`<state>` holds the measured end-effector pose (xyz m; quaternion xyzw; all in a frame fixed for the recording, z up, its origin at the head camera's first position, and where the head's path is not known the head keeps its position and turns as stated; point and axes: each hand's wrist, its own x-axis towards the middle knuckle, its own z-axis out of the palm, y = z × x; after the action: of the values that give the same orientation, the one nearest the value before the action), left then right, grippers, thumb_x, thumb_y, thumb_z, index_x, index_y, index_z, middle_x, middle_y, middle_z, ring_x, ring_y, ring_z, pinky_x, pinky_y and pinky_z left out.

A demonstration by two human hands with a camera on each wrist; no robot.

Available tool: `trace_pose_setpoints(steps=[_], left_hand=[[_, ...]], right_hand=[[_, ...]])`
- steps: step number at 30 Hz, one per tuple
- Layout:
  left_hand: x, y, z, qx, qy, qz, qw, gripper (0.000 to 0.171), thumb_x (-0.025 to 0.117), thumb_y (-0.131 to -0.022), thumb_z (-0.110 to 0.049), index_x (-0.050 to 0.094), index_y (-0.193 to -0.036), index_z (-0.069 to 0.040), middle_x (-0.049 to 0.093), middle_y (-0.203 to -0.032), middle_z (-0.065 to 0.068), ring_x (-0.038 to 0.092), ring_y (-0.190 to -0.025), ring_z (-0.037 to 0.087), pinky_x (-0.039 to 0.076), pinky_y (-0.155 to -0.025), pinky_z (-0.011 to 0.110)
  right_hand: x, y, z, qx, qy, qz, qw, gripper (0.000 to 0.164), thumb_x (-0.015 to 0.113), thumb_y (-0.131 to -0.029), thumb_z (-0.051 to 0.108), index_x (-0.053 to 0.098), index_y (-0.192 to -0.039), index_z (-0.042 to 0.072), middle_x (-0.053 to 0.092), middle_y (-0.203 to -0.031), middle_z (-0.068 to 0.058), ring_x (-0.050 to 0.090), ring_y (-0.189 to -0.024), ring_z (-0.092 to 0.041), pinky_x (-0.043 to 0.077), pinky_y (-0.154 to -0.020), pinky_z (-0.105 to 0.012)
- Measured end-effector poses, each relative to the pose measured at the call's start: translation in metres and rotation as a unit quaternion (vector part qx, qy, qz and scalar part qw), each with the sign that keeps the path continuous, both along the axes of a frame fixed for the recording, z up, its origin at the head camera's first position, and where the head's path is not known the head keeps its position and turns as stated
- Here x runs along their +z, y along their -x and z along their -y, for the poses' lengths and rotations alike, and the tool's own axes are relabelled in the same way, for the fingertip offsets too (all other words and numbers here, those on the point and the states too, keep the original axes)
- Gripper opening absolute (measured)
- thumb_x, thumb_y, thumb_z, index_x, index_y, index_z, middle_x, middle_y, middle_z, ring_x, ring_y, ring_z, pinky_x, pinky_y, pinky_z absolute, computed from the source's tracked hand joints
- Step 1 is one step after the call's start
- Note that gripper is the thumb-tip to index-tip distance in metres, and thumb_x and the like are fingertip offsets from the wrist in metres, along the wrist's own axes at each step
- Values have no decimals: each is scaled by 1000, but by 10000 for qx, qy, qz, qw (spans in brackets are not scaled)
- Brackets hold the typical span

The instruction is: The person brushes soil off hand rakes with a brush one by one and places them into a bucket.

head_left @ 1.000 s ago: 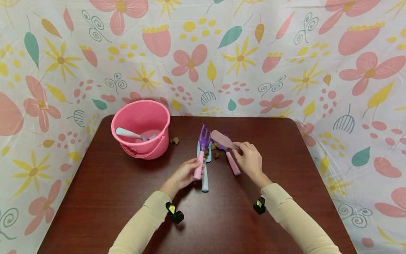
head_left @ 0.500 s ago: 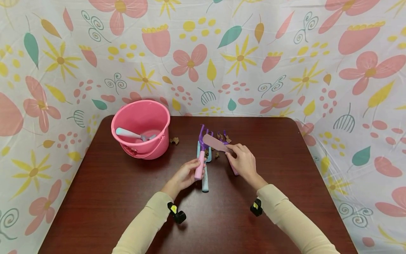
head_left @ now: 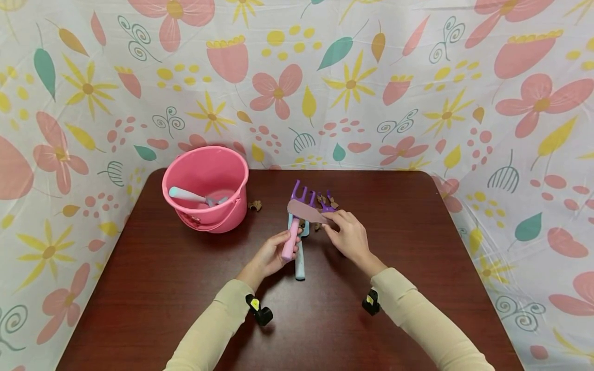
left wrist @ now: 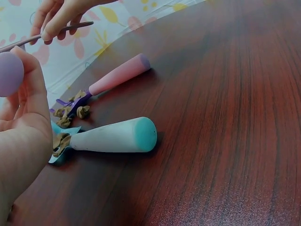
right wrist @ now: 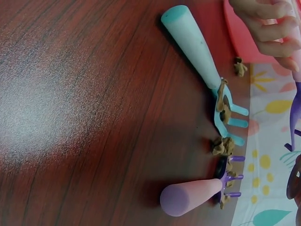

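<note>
My left hand (head_left: 271, 253) grips the pink handle of a small hand rake (head_left: 291, 241), its purple tines raised toward the back. My right hand (head_left: 349, 238) pinches a flat pinkish scraper (head_left: 303, 212) with a rounded end, which lies across the rake just below the tines. Whether the two touch is unclear. Beneath them, a pale blue hand fork (right wrist: 195, 47) lies on the table, with brown clay-like lumps (right wrist: 225, 110) on its head. Beside it rests a second purple rake (right wrist: 195, 193) with a pink handle and lumps between its tines; my right hand partly hides it in the head view.
On the left stands a pink bucket (head_left: 206, 159) holding a tool with a pale blue handle (head_left: 186, 194). A brown lump (head_left: 254, 205) lies right of it on the dark wooden table (head_left: 195, 304). A flower-patterned cloth (head_left: 352, 67) hangs behind the table.
My right hand has moved left with the scraper, which now crosses the left-hand rake. That rake has turned, so its tines show more broadly. The left hand has hardly shifted.
</note>
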<state>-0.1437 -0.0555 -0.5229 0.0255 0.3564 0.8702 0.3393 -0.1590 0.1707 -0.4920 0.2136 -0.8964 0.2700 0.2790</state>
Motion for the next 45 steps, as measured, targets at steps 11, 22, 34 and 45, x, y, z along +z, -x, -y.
trace_pose_setpoints(steps=[11, 22, 34, 45], left_hand=[[4, -1, 1, -183, -186, -16, 9997, 29, 26, -101, -19, 53, -111, -13, 53, -87, -3, 51, -67, 6, 44, -59, 17], [2, -2, 2, -276, -381, 165, 9988, 29, 26, -101, -21, 46, -119, -8, 54, -87, -2, 52, -65, 5, 44, -57, 16], [1, -4, 2, -393, -417, -10, 9984, 37, 25, -101, -19, 34, -132, -1, 54, -87, -1, 52, -66, 6, 44, -57, 16], [1, -6, 3, -459, -390, -139, 9981, 30, 25, -101, -18, 47, -119, -9, 54, -87, -1, 53, -66, 6, 44, -57, 17]], right_hand=[[0, -1, 4, 163, -109, 242, 9995, 26, 71, -79, 20, 69, -104, 17, 66, -92, 3, 54, -73, -13, 43, -57, -31], [-5, 2, -1, 58, -110, 263, 9996, 26, 72, -78, 20, 69, -104, 17, 65, -92, 2, 56, -74, -15, 44, -56, -32], [-4, 7, -6, -121, -6, 232, 9997, 25, 72, -78, 18, 68, -102, 16, 65, -90, 0, 56, -73, -16, 45, -56, -35], [-3, 10, -9, -265, -19, 234, 9994, 27, 73, -77, 17, 68, -103, 15, 65, -90, -3, 58, -74, -19, 46, -55, -37]])
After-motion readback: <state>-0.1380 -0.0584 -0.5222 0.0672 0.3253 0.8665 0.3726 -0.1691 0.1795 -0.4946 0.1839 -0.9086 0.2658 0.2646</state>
